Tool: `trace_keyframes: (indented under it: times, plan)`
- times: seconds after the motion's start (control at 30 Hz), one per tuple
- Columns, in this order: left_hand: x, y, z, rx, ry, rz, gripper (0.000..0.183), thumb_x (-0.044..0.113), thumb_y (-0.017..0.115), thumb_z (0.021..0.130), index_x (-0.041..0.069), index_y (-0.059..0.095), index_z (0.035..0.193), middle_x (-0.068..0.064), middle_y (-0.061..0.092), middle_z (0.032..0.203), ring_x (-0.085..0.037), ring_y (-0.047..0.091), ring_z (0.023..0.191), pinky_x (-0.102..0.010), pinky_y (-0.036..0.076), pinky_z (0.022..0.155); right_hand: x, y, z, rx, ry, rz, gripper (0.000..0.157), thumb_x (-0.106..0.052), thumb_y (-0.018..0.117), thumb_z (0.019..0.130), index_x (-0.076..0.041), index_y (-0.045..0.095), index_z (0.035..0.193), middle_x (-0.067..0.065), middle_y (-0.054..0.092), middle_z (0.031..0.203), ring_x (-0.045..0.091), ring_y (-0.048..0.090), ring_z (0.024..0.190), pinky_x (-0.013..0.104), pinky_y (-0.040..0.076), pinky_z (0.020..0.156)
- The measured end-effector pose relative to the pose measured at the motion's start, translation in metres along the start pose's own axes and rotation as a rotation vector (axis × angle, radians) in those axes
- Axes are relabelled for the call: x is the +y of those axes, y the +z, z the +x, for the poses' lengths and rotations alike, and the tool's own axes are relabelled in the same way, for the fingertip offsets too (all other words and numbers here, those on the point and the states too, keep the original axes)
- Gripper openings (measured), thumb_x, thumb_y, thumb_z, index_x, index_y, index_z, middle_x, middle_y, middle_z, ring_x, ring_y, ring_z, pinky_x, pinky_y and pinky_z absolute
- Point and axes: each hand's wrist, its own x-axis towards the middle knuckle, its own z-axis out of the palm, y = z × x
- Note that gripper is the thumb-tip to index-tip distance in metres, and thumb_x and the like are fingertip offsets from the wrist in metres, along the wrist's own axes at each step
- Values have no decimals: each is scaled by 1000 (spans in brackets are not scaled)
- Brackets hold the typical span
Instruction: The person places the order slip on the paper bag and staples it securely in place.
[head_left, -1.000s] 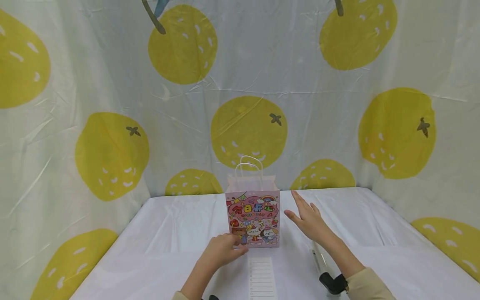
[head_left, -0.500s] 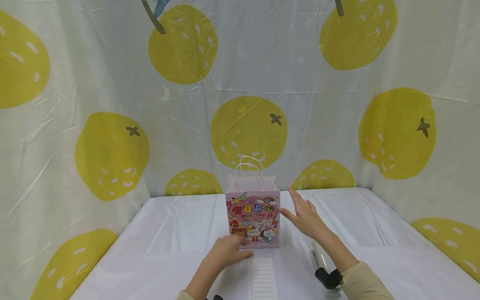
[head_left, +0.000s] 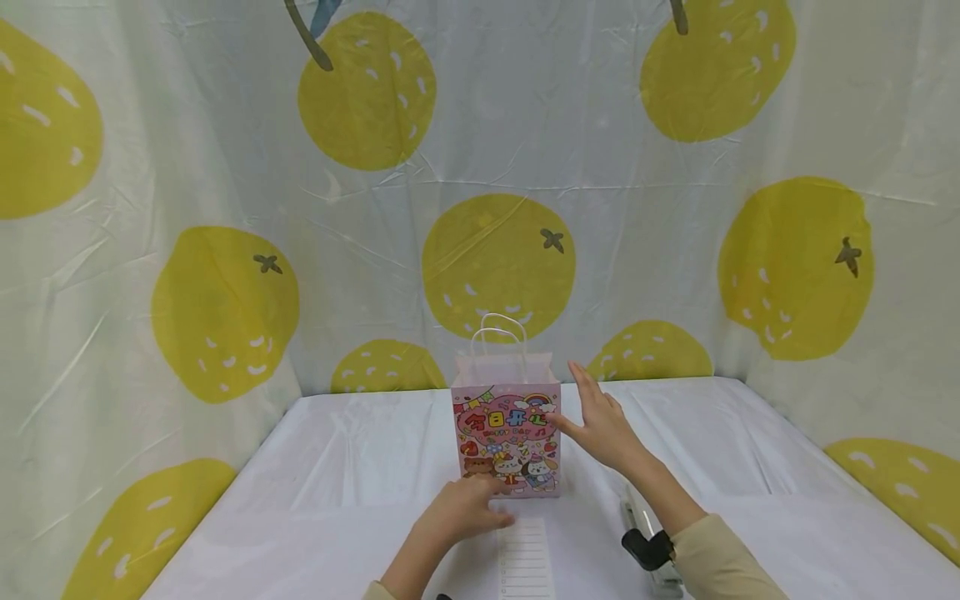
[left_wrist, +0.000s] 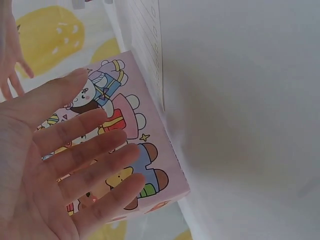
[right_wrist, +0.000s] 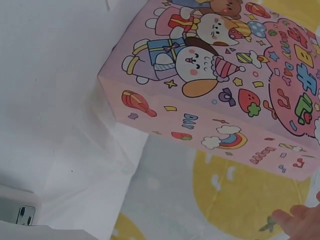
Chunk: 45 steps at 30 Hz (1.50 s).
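Note:
A pink paper gift bag [head_left: 506, 433] with cartoon animals and twisted white handles stands upright in the middle of the table. My left hand [head_left: 465, 508] is in front of its lower left part; in the left wrist view the fingers are spread before the printed front, and I cannot tell whether they touch it. My right hand [head_left: 603, 425] is raised at the bag's upper right, fingers extended, the thumb overlapping the front edge in the head view. Contact there cannot be told. A narrow white checklist sheet [head_left: 523, 554] with ruled lines lies just before the bag.
A long pale object [head_left: 637, 512] lies under my right forearm, partly hidden; its kind is unclear. White cloth covers the table [head_left: 337, 500]. Behind and at the sides hangs a curtain [head_left: 630, 250] printed with yellow fruit.
The left hand has shifted a little right across the bag's lower front. The right hand has moved left and slightly up, closer to the bag. The bag stays in place.

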Motion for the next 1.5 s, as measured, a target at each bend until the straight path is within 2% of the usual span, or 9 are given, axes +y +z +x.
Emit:
trace_keyframes:
  times: [0.2,0.4,0.63,0.8,1.07,1.3,1.5]
  plan:
    - [1,1,1,-17,7,6,39,40,70,74,20,65,108,4,66,107,-18,61,98,-44,47,82,-1,1,4,-6,8,6,88,-48,58,83,-7,11,145,19,18,150,42,25,133,65,22,100]
    - [5,2,2,-50,15,-4,39,37,72,73,20,65,107,6,67,102,-12,62,89,-36,48,79,-1,2,9,-32,23,100,87,-48,58,83,-10,10,146,18,16,151,45,25,132,66,27,96]
    - [9,4,3,-85,42,3,42,35,75,69,18,65,106,6,67,100,-10,61,90,-29,48,80,-2,3,13,-71,37,195,87,-48,56,84,-15,4,147,16,10,152,44,18,135,67,25,97]
    - [12,7,3,-115,33,7,44,35,77,67,18,65,105,7,66,97,-9,59,89,-29,47,81,-4,3,16,-90,48,236,88,-49,55,85,-17,1,147,16,7,153,44,14,136,67,23,98]
    - [17,15,3,-126,53,51,48,33,79,62,17,65,105,8,64,85,-6,55,76,-25,46,74,-6,4,21,-99,32,294,85,-46,53,87,-16,0,147,18,6,152,44,14,136,66,22,99]
    - [20,16,3,-137,67,120,49,33,80,62,19,65,106,7,66,99,-10,59,94,-29,46,87,-8,2,24,-107,28,354,85,-46,52,88,-16,-2,147,19,6,152,44,15,136,65,22,100]
    - [20,17,2,-132,88,150,46,32,78,63,21,65,106,8,66,103,-10,59,97,-27,46,87,-10,2,25,-109,13,401,82,-42,50,90,-17,-3,147,20,9,151,42,14,137,64,20,102]
